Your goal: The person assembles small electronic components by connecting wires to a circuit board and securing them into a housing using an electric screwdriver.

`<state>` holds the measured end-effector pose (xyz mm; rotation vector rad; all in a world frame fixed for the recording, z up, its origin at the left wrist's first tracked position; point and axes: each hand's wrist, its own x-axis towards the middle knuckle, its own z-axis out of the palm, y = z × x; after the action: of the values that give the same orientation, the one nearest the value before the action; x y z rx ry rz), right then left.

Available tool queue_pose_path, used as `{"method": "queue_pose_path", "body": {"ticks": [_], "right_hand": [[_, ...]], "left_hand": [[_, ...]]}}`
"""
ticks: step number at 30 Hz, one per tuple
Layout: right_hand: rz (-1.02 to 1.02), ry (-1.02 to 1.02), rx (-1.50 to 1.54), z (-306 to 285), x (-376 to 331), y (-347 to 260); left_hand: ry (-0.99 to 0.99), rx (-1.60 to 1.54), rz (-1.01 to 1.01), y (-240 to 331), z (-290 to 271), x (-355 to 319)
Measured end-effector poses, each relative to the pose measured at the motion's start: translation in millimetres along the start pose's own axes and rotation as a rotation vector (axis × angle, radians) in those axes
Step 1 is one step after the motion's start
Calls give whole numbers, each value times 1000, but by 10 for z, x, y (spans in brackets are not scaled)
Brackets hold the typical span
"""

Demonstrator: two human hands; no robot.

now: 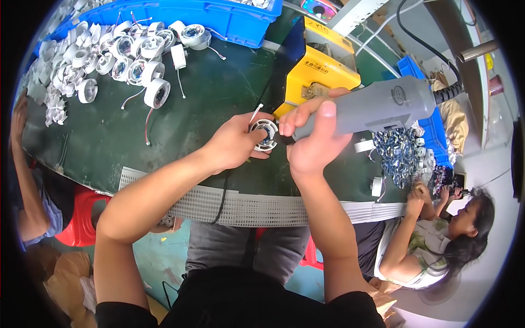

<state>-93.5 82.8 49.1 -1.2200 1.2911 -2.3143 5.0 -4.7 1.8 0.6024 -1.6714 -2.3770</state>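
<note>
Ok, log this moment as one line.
left hand: holds round white fitting | right hand: grips grey power screwdriver, tip at fitting | surface: green table

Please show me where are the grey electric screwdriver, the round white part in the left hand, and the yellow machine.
grey electric screwdriver (pixel 383 104), head view, middle of its body.
round white part (pixel 265 134), head view, its face.
yellow machine (pixel 317 74), head view, its front panel.

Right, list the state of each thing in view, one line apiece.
Left hand: gripping the small round white lamp housing, held above the table.
Right hand: closed around the grey electric screwdriver, tip at the housing.
Pile of white round housings: loose on the dark green table, wires trailing.
Blue plastic bin: standing at the table's far edge.
</note>
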Motion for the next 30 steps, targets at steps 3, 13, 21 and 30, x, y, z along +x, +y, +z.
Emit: {"method": "queue_pose_path", "body": {"ticks": [3, 13, 21, 30], "right_hand": [[-10, -3, -11, -10, 6, 2], [7, -18, -15, 19, -14, 89], [8, -68, 11, -11, -29, 161], [-142, -25, -1296, -1264, 39, -431]], "left_hand": [[11, -3, 6, -14, 29, 6], [29, 11, -10, -6, 5, 18], [46, -24, 2, -27, 44, 64], [1045, 1234, 693, 481, -883, -188]]}}
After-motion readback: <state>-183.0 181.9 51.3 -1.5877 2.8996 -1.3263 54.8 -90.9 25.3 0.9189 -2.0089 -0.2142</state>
